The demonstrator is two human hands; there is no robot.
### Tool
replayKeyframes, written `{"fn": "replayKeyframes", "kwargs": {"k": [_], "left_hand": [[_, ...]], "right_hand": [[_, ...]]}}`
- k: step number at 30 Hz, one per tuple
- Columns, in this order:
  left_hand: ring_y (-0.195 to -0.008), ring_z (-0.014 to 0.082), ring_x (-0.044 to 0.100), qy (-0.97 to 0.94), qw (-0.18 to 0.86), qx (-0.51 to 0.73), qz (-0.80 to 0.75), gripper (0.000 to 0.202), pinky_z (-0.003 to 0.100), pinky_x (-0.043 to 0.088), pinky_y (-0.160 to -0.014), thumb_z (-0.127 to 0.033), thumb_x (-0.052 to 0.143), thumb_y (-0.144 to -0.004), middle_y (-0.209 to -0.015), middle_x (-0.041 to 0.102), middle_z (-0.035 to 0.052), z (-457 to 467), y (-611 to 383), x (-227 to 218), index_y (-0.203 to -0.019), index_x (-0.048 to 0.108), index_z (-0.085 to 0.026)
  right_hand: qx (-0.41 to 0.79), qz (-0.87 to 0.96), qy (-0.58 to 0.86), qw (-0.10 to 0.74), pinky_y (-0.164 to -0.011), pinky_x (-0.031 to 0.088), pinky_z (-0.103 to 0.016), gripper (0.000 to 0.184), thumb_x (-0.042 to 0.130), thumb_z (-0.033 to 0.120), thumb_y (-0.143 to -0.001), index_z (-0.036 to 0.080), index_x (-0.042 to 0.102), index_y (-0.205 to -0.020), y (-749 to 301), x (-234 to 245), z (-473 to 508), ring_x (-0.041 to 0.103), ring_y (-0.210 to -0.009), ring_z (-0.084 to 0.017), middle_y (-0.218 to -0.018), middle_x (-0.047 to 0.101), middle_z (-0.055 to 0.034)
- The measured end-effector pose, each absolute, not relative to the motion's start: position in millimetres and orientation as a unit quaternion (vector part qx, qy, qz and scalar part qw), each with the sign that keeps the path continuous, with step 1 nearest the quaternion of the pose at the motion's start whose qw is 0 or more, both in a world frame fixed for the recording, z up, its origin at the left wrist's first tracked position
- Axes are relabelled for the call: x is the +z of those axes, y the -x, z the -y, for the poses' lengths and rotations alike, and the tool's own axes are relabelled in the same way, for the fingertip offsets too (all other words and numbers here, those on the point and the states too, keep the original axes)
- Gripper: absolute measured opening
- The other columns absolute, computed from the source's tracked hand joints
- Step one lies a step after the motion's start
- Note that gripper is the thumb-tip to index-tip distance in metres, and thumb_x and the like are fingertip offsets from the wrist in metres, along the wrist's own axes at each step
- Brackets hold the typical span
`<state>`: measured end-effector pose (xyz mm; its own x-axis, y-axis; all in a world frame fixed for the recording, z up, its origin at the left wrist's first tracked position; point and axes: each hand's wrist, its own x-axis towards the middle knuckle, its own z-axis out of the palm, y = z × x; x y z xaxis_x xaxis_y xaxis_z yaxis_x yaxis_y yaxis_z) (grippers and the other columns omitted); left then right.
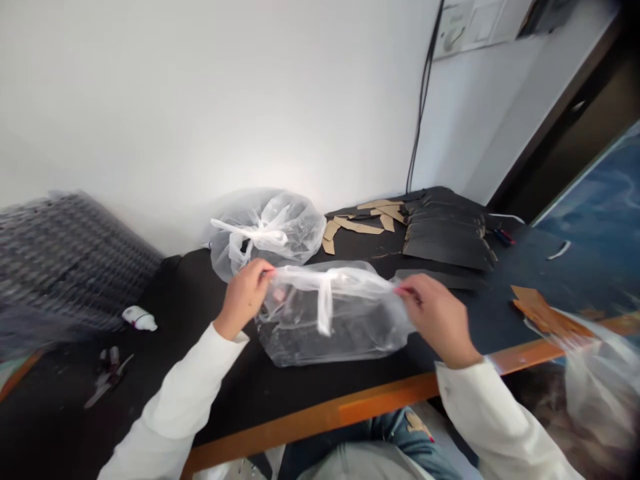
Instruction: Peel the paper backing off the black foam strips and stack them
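Blue jeans (395, 440) lie nearest, below the orange edge strip (320, 417) of a black bench (225, 400); white sleeves (175, 407) rise from both near corners to the bare hands; the left hand (244, 298) is clenched on one gathered end of a clear plastic bag (330, 340), and the right hand (435, 320) pinches the opposite end; neither hand is released; the bag sits at the bench's near side, stretched between them, its underside apparently on the bench, with a white plastic band (325, 300) across its top and something dark inside, too blurred to name; it looks light, soft and slippery, likely to crease and slide, so the gathered ends seem the surest places to hold; farther back, a second tied plastic bag (265, 233) sits against the wall, beside cardboard strips (360, 227) and stacked black sheets (447, 237); to the left lie a small white bottle (140, 319), a metal hand tool (107, 377), too blurred to identify, and a grey mesh bundle (65, 260); to the right, a brown cardboard piece (545, 313) lies on the bench, beside another plastic bag (600, 380) hanging at the near right.
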<state>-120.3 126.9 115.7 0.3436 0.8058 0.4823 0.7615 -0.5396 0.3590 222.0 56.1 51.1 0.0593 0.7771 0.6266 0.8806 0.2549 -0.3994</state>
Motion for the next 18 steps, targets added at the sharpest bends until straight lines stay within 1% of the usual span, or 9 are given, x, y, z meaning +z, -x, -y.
{"fn": "replayKeyframes", "kwargs": {"k": [2, 3, 4, 6, 9, 11, 13, 15, 18], "left_hand": [[-0.063, 0.0161, 0.06, -0.797, 0.027, 0.325, -0.509, 0.025, 0.025, 0.047, -0.062, -0.035, 0.047, -0.098, -0.073, 0.066, -0.0001, -127, 142, 107, -0.084, 0.062, -0.02], [-0.064, 0.0162, 0.061, -0.79, 0.021, 0.332, -0.515, 0.025, 0.025, 0.048, -0.061, -0.036, 0.047, -0.098, -0.075, 0.067, 0.0003, -126, 149, 102, -0.086, 0.062, -0.02], [-0.071, 0.0175, 0.064, -0.784, 0.013, 0.345, -0.517, 0.024, 0.026, 0.05, -0.064, -0.036, 0.046, -0.098, -0.082, 0.069, 0.0025, -124, 152, 99, -0.091, 0.062, -0.02], [-0.097, 0.0217, 0.065, -0.769, -0.017, 0.385, -0.509, 0.021, 0.033, 0.053, -0.08, -0.035, 0.047, -0.097, -0.106, 0.067, 0.0088, -116, 148, 98, -0.103, 0.06, -0.02], [-0.114, 0.0234, 0.06, -0.837, -0.085, 0.4, -0.363, 0.017, 0.039, 0.049, -0.097, -0.026, 0.053, -0.094, -0.117, 0.062, 0.0098, -104, 120, 110, -0.11, 0.057, -0.022], [-0.114, 0.0235, 0.061, -0.921, -0.113, 0.3, -0.222, 0.022, 0.038, 0.049, -0.097, -0.022, 0.056, -0.093, -0.116, 0.065, 0.0083, -101, 97, 119, -0.115, 0.057, -0.023], [-0.111, 0.0259, 0.064, -0.952, -0.126, 0.185, -0.207, 0.026, 0.039, 0.051, -0.093, -0.026, 0.056, -0.095, -0.118, 0.066, 0.0102, -106, 79, 124, -0.121, 0.058, -0.022], [-0.098, 0.0234, 0.068, -0.949, -0.108, 0.159, -0.248, 0.023, 0.035, 0.053, -0.082, -0.024, 0.048, -0.099, -0.109, 0.069, 0.0101, -114, 74, 126, -0.118, 0.061, -0.019], [-0.094, 0.0188, 0.067, -0.931, -0.049, 0.22, -0.287, 0.025, 0.03, 0.053, -0.081, -0.017, 0.041, -0.101, -0.104, 0.068, 0.0083, -117, 91, 129, -0.113, 0.062, -0.018]], "right_hand": [[-0.043, 0.654, 0.629, 0.417, -0.062, 0.045, -0.031, 0.017, 0.054, 0.034, -0.092, 0.024, 0.062, -0.081, -242, 38, -44, 0.06, -0.075, -0.02, -0.081, 0.065, -0.0029], [-0.026, 0.647, 0.632, 0.426, -0.063, 0.047, -0.032, 0.016, 0.055, 0.035, -0.092, 0.024, 0.06, -0.082, -248, 32, -38, 0.06, -0.075, -0.021, -0.083, 0.064, -0.0034], [-0.014, 0.641, 0.629, 0.44, -0.066, 0.049, -0.034, 0.014, 0.055, 0.035, -0.091, 0.024, 0.059, -0.084, -250, 29, -33, 0.061, -0.078, -0.022, -0.087, 0.064, -0.0045], [-0.02, 0.634, 0.61, 0.475, -0.078, 0.052, -0.042, 0.013, 0.056, 0.034, -0.089, 0.023, 0.058, -0.096, -245, 31, -27, 0.062, -0.094, -0.026, -0.103, 0.063, -0.0091], [-0.038, 0.676, 0.552, 0.487, -0.098, 0.045, -0.051, 0.041, 0.056, 0.036, -0.089, 0.019, 0.052, -0.126, -222, 53, -34, 0.055, -0.121, -0.032, -0.129, 0.059, -0.0166], [-0.034, 0.728, 0.527, 0.437, -0.101, 0.043, -0.051, 0.052, 0.058, 0.04, -0.089, 0.016, 0.049, -0.134, -204, 70, -49, 0.056, -0.121, -0.034, -0.131, 0.061, -0.0178], [-0.015, 0.767, 0.519, 0.376, -0.093, 0.048, -0.047, 0.039, 0.059, 0.04, -0.089, 0.018, 0.06, -0.122, -191, 82, -65, 0.065, -0.104, -0.031, -0.114, 0.07, -0.0141], [0.037, 0.778, 0.509, 0.366, -0.081, 0.05, -0.038, 0.02, 0.057, 0.036, -0.092, 0.022, 0.068, -0.101, -188, 88, -74, 0.068, -0.087, -0.024, -0.097, 0.073, -0.0075], [0.099, 0.717, 0.504, 0.471, -0.066, 0.047, -0.031, 0.013, 0.061, 0.036, -0.09, 0.024, 0.065, -0.086, -201, 93, -61, 0.064, -0.074, -0.019, -0.085, 0.07, -0.0027]]}}
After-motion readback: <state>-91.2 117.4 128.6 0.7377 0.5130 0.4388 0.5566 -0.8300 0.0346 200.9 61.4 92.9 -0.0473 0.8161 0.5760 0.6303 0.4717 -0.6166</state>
